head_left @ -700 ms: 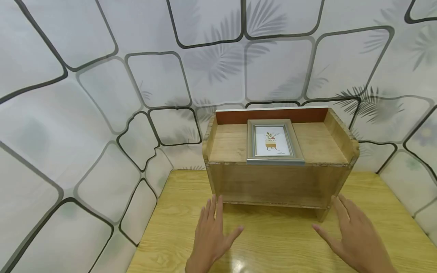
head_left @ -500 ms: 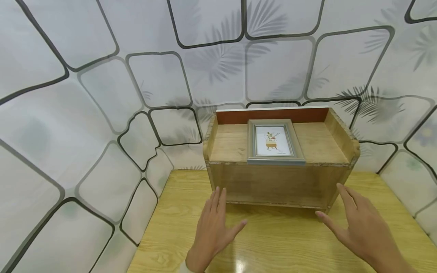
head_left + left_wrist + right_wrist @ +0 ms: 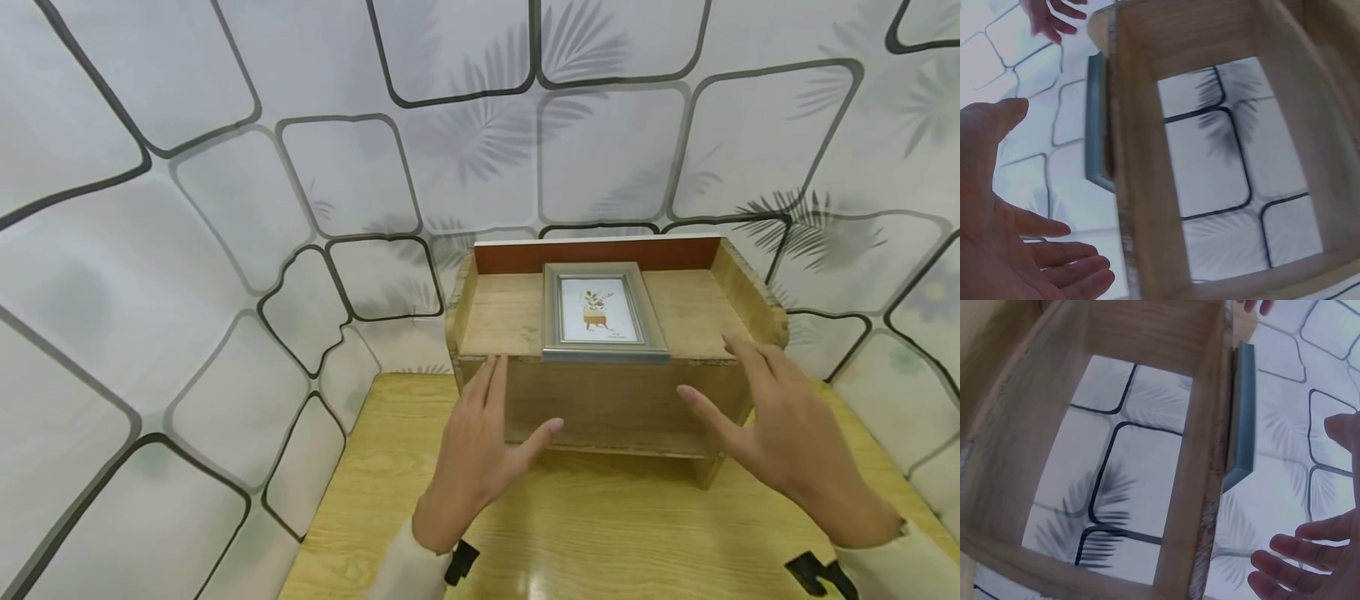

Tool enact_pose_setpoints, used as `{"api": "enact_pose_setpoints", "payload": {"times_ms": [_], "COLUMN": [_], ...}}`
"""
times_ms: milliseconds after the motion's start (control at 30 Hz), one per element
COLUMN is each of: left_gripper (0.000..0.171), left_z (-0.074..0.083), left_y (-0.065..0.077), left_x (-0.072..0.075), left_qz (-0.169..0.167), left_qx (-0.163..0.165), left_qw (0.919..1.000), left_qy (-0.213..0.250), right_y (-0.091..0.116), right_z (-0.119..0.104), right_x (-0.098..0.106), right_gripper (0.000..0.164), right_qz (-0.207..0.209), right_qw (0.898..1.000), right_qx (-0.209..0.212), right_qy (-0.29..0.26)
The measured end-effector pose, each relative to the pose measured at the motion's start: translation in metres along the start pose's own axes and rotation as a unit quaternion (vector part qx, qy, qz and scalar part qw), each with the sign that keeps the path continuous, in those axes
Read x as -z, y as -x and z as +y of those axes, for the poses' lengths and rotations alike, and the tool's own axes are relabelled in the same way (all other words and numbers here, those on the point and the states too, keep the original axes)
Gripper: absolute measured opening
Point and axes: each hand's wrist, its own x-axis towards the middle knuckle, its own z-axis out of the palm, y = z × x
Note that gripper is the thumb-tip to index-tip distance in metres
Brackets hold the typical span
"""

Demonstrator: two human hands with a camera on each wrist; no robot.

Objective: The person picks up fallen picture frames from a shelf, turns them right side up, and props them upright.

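Observation:
A picture frame (image 3: 553, 310) with a silvery border and a print of a plant in an orange pot lies flat on the upper board of a wooden shelf (image 3: 498, 317). It reaches the board's front edge; in both wrist views its blue-grey side (image 3: 1095, 119) (image 3: 1245, 412) juts past that edge. My left hand (image 3: 480, 450) is raised before the shelf's left part, fingers straight, thumb apart. On the other side, my right hand (image 3: 787, 433) has its fingers extended, their tips overlapping the shelf's right end. Between the two palms is a wide gap, and neither hand holds anything.
The shelf stands on a yellow wood-grain table (image 3: 375, 500). Its lower compartment has an open back in the wrist views. Behind and to the left rises a pale wall covering (image 3: 225, 225) with dark outlines and leaf shapes. Black straps (image 3: 461, 562) sit at the sleeves.
Both hands have risen and moved forward from over the table to the front of the shelf. Sleeves and straps have come into view. Shelf and picture frame have stayed put.

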Motion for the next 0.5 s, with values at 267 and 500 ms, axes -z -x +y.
{"api": "enact_pose_setpoints", "payload": {"times_ms": [267,500], "left_gripper": [0.092,0.087], "left_z": [0.013,0.018], "left_y": [-0.057,-0.101], "left_x": [0.016,0.012], "left_qz": [-0.018,-0.083], "left_qx": [0.036,0.071], "left_qw": [0.9986,0.9938], "left_qy": [0.033,0.021], "right_y": [-0.052,-0.091], "right_z": [-0.007,-0.003], "right_x": [-0.001,-0.011], "right_gripper": [0.076,0.081], "right_qz": [-0.062,-0.155], "right_qw": [0.996,0.981], "right_qx": [-0.060,-0.119], "right_qy": [-0.018,-0.019]}}
